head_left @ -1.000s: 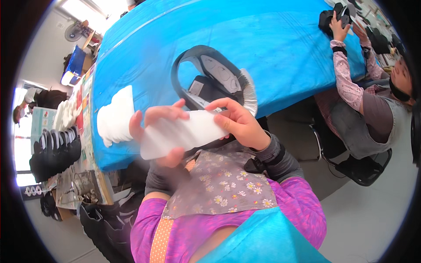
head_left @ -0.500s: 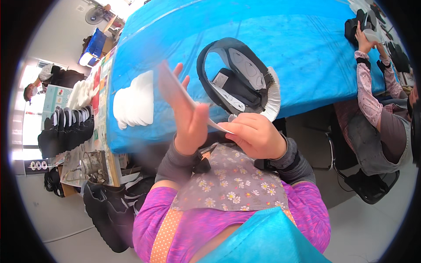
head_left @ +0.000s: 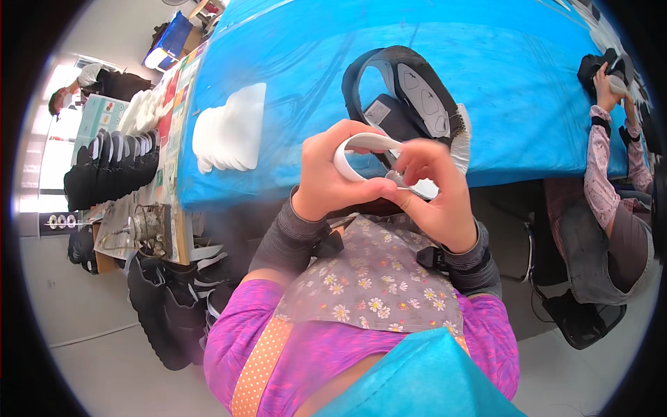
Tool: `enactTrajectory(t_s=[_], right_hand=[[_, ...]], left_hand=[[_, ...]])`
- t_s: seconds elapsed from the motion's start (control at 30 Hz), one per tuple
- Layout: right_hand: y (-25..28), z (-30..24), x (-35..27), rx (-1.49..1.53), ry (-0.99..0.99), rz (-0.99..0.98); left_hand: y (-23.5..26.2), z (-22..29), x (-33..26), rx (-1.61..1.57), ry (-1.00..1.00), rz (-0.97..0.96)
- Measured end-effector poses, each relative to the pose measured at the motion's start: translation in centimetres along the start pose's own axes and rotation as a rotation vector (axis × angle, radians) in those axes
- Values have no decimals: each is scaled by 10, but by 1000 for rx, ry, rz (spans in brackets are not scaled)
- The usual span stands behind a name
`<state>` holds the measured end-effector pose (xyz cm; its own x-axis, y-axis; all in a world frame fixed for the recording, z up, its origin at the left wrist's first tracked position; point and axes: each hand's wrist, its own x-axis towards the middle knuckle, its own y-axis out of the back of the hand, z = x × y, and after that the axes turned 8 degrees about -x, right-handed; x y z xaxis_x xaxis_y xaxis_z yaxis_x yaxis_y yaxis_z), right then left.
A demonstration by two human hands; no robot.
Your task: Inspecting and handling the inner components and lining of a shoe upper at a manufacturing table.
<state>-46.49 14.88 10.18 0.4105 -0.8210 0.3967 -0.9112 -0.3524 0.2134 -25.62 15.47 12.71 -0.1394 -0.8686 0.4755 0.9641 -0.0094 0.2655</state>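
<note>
A thin white flexible sheet is bent into a loop between my two hands, just off the table's near edge. My left hand wraps round its left side, with the thumb along the lower edge. On the other end, my right hand has its thumb and fingers closed, with the thumbs nearly meeting; the fingers are slightly blurred. Just beyond my hands lies a black looped piece, like an opened shoe upper, with pale inner panels and a ruffled white edge. To the left, similar white sheets lie fanned out.
A blue cover spreads over the table. On the left side table stand a row of black shoes and a metal device. More black shoes are below. At the right, a co-worker's hands hold a shoe; a chair stands below.
My left hand was upright with its palm flat against the sheet; now it curls round it. The sheet has gone from nearly straight to a loop. The whole view has shifted slightly.
</note>
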Motion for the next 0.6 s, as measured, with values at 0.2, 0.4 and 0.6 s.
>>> enactTrajectory(t_s=[0.2,0.4,0.6], right_hand=[[14,1,10,15,-23,-172],[22,4,14,27,-54,-277],[31,8,14,-82,53,-117]], left_hand=[[0,-1,7,144,-109,-83],[0,-2,21,196,-134,-129],[-3,-2,33,247,-324,-73]])
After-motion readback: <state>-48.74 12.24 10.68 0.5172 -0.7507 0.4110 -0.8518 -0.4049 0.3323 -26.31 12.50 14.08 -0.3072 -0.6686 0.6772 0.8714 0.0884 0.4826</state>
